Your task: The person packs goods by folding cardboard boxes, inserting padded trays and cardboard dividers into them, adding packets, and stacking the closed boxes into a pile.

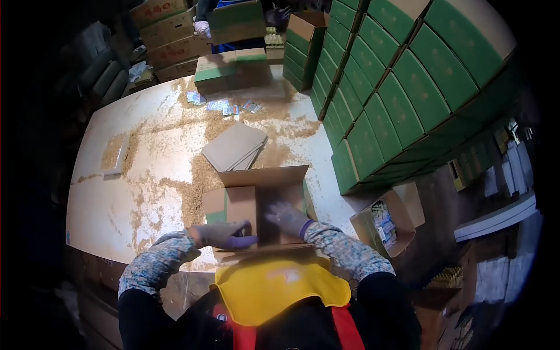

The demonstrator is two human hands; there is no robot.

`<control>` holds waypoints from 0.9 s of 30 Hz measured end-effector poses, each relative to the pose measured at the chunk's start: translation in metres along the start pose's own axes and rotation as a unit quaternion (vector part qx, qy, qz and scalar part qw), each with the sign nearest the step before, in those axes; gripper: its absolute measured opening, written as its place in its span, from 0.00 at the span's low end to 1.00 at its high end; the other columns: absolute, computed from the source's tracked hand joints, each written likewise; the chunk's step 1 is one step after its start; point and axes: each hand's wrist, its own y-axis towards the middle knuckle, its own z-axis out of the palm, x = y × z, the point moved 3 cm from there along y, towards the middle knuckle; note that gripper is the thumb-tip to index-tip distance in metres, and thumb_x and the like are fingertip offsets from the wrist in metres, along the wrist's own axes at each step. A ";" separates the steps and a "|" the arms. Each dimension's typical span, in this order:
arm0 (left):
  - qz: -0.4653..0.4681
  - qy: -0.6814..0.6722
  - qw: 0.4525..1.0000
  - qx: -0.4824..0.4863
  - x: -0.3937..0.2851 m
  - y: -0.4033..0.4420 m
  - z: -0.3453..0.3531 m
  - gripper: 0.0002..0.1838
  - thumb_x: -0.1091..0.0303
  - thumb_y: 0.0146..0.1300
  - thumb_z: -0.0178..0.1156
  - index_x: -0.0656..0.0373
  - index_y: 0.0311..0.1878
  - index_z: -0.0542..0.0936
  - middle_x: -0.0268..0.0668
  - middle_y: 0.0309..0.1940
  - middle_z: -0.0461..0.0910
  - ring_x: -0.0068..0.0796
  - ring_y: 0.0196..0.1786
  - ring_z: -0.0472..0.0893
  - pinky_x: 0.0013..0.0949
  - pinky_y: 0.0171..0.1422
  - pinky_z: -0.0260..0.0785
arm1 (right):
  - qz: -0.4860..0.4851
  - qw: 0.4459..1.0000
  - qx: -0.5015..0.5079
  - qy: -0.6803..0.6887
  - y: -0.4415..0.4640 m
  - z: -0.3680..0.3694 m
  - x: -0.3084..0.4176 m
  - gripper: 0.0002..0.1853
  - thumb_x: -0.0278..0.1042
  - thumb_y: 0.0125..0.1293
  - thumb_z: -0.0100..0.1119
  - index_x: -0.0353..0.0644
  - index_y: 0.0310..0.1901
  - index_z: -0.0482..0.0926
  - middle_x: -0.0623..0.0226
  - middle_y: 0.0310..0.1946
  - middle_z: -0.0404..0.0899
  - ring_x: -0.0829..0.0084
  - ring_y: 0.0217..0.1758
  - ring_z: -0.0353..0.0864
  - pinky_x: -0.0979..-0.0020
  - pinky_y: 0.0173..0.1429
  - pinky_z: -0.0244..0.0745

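An open cardboard box (280, 177) with green outer sides stands at the table's near edge, its flaps spread. My left hand (228, 234), in a grey and purple glove, lies at the box's near left flap with the fingers closed around something I cannot make out. My right hand (287, 218), gloved the same way, reaches over the right part of the opening with its fingers apart and holds nothing visible. The inside of the box is dark. Just beyond it, a stack of grey cardboard sheets (236, 146) lies flat on the table.
The white table (157, 157) is strewn with brown grains. Tall stacks of green boxes (379, 102) line the right. An open box with packets (385, 227) sits at lower right. Colourful packets (219, 105) and a closed box (230, 69) lie farther back. A co-worker's gloved hand (202, 28) shows behind.
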 end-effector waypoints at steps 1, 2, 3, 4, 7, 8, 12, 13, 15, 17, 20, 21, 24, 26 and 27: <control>0.086 0.003 0.996 -0.010 0.017 -0.009 0.010 0.30 0.40 0.67 0.53 0.59 0.56 0.70 0.50 0.45 0.80 0.48 0.52 0.79 0.45 0.55 0.70 | 0.075 0.987 -0.137 -0.030 -0.008 -0.058 0.022 0.19 0.37 0.58 0.59 0.50 0.52 0.79 0.57 0.63 0.71 0.49 0.70 0.63 0.49 0.72 0.57; 0.173 0.005 0.985 -0.024 0.029 -0.018 0.020 0.29 0.41 0.67 0.53 0.57 0.57 0.70 0.49 0.47 0.80 0.46 0.56 0.77 0.47 0.58 0.69 | 0.146 0.950 -0.269 -0.061 -0.018 -0.101 0.033 0.21 0.39 0.59 0.59 0.50 0.55 0.78 0.56 0.64 0.69 0.51 0.70 0.64 0.51 0.71 0.58; 0.043 0.259 0.963 -0.052 -0.002 -0.047 0.018 0.32 0.40 0.61 0.60 0.51 0.60 0.71 0.44 0.55 0.75 0.47 0.59 0.73 0.58 0.65 0.60 | 0.197 0.919 -0.300 -0.165 -0.035 -0.111 0.032 0.23 0.41 0.58 0.61 0.48 0.56 0.78 0.57 0.54 0.77 0.59 0.61 0.75 0.59 0.63 0.69; 0.039 0.261 0.957 -0.117 0.024 -0.028 0.019 0.36 0.38 0.56 0.63 0.49 0.62 0.71 0.43 0.59 0.72 0.50 0.61 0.71 0.63 0.66 0.55 | 0.190 0.924 -0.289 -0.165 -0.045 -0.102 0.012 0.23 0.41 0.58 0.61 0.48 0.56 0.78 0.57 0.54 0.77 0.59 0.61 0.75 0.59 0.63 0.69; 0.026 0.310 0.848 -0.428 0.008 -0.009 -0.012 0.44 0.38 0.45 0.66 0.47 0.65 0.68 0.46 0.68 0.62 0.58 0.71 0.58 0.75 0.67 0.43 | 0.169 0.963 -0.193 0.076 -0.059 -0.079 -0.047 0.27 0.42 0.62 0.60 0.45 0.62 0.71 0.64 0.42 0.83 0.65 0.43 0.83 0.64 0.44 0.79; 0.018 0.342 0.828 -0.444 0.014 0.006 -0.014 0.45 0.38 0.46 0.66 0.48 0.66 0.67 0.47 0.70 0.59 0.58 0.72 0.56 0.77 0.67 0.42 | 0.243 0.923 -0.245 0.172 -0.053 -0.103 -0.060 0.30 0.46 0.62 0.61 0.44 0.64 0.69 0.67 0.37 0.84 0.65 0.36 0.84 0.65 0.37 0.80; 0.028 0.295 0.807 -0.511 0.033 0.017 -0.002 0.48 0.39 0.46 0.66 0.45 0.70 0.63 0.48 0.74 0.53 0.60 0.74 0.53 0.81 0.65 0.39 | 0.120 0.941 -0.317 -0.019 -0.036 -0.129 -0.011 0.35 0.47 0.62 0.64 0.41 0.67 0.64 0.53 0.52 0.78 0.63 0.50 0.83 0.70 0.42 0.81; 0.016 0.356 0.779 -0.516 0.034 0.005 -0.003 0.40 0.42 0.52 0.64 0.45 0.68 0.68 0.49 0.72 0.56 0.55 0.72 0.58 0.75 0.67 0.45 | 0.188 0.961 -0.190 0.073 -0.056 -0.119 0.002 0.43 0.52 0.57 0.69 0.38 0.68 0.62 0.49 0.63 0.69 0.62 0.61 0.77 0.66 0.58 0.76; 0.034 0.291 0.844 -0.450 0.066 0.007 0.001 0.33 0.46 0.56 0.62 0.47 0.65 0.71 0.49 0.71 0.58 0.52 0.71 0.61 0.67 0.69 0.49 | 0.144 0.968 -0.049 0.200 -0.085 -0.049 0.010 0.54 0.57 0.50 0.73 0.38 0.72 0.55 0.44 0.70 0.58 0.51 0.71 0.63 0.60 0.73 0.61; 0.116 0.101 0.907 -0.392 0.095 0.022 0.013 0.20 0.58 0.65 0.55 0.49 0.58 0.77 0.43 0.66 0.68 0.40 0.66 0.69 0.40 0.69 0.61 | 0.084 0.967 -0.162 0.176 -0.097 0.004 0.003 0.53 0.60 0.51 0.71 0.37 0.71 0.57 0.42 0.69 0.59 0.49 0.72 0.60 0.60 0.73 0.60; 0.185 -0.168 0.889 -0.383 0.096 0.046 -0.032 0.18 0.60 0.68 0.52 0.52 0.58 0.77 0.40 0.60 0.73 0.34 0.60 0.74 0.35 0.64 0.65 | 0.185 0.895 -0.297 0.276 -0.066 -0.029 -0.044 0.42 0.59 0.59 0.64 0.33 0.65 0.66 0.46 0.64 0.68 0.53 0.67 0.68 0.60 0.69 0.67; 0.232 -0.217 0.865 -0.387 0.092 0.052 -0.053 0.17 0.59 0.70 0.50 0.52 0.59 0.76 0.37 0.56 0.76 0.30 0.56 0.76 0.33 0.62 0.67 | 0.209 0.793 -0.362 0.444 -0.050 -0.041 -0.059 0.39 0.65 0.66 0.50 0.32 0.60 0.71 0.51 0.59 0.73 0.58 0.62 0.74 0.60 0.65 0.71; 0.140 -0.753 0.621 -0.170 0.093 0.076 -0.059 0.19 0.55 0.71 0.51 0.57 0.57 0.76 0.34 0.50 0.80 0.26 0.49 0.80 0.31 0.51 0.73 | 0.325 0.613 -0.152 0.704 -0.024 -0.037 -0.121 0.41 0.69 0.72 0.28 0.38 0.64 0.70 0.56 0.57 0.76 0.67 0.59 0.76 0.65 0.59 0.75; 0.044 0.018 0.864 -0.501 0.162 0.101 -0.038 0.13 0.61 0.65 0.53 0.59 0.40 0.81 0.42 0.34 0.82 0.35 0.35 0.81 0.38 0.37 0.74 | 0.303 0.470 -0.027 0.828 -0.030 -0.031 -0.122 0.43 0.74 0.69 0.26 0.47 0.72 0.58 0.57 0.68 0.64 0.64 0.66 0.69 0.60 0.63 0.72; -0.041 0.071 0.856 -0.510 0.175 0.102 -0.039 0.12 0.62 0.62 0.52 0.58 0.34 0.81 0.45 0.30 0.82 0.40 0.33 0.81 0.41 0.37 0.73 | 0.307 0.537 -0.090 0.780 -0.022 -0.033 -0.115 0.41 0.70 0.70 0.34 0.53 0.76 0.45 0.60 0.75 0.49 0.63 0.73 0.59 0.55 0.69 0.65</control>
